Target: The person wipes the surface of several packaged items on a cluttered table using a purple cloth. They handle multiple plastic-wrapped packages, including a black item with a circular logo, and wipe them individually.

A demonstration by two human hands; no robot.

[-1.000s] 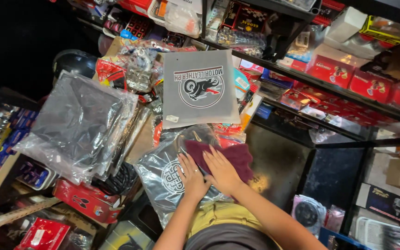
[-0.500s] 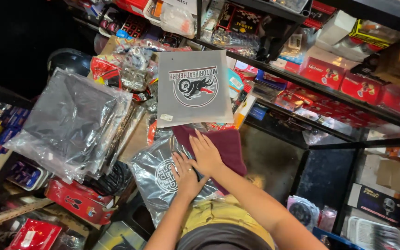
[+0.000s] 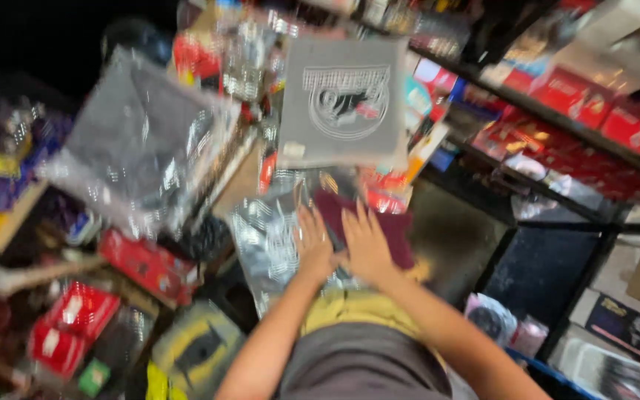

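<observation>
I see both hands flat, fingers spread and grasping nothing, pressing the maroon cloth (image 3: 379, 222). My left hand (image 3: 314, 244) sits on its left edge, over the clear plastic bag (image 3: 268, 244); my right hand (image 3: 364, 244) is more central. The cloth extends far and right, below the grey printed package (image 3: 342, 100).

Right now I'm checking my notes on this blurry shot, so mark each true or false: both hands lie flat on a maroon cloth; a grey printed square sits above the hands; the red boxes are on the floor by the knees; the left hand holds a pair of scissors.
1. True: the left hand and right hand rest flat on the maroon cloth.
2. True: the grey printed square lies above them.
3. False: the red boxes stand on the shelf at upper right.
4. False: the left hand is open and holds nothing.
</observation>
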